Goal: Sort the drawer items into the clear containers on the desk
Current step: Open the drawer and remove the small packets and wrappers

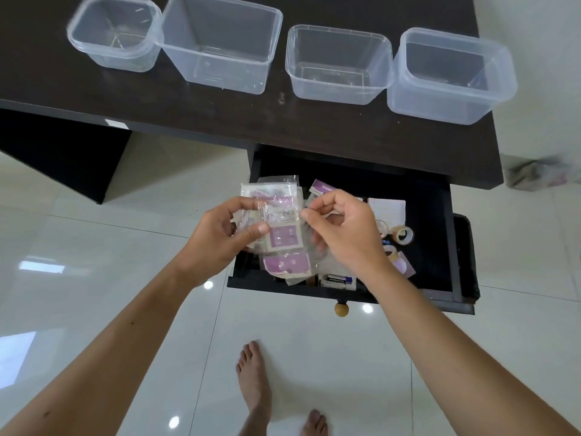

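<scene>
**Sorting barely begun, packets in hand**

Over the open drawer [434,215], my left hand [217,240] grips a stack of clear packets [276,215]; my right hand [342,228] pinches the stack's right edge. Tape rolls [404,235] and a battery [338,281] wait inside the drawer. Along the desk's [220,121] far edge, all four containers [338,64] stand empty.

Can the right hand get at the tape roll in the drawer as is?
Probably not yet: the right hand pinches the plastic packets with the left hand. The tape roll itself lies uncovered nearby.
</scene>
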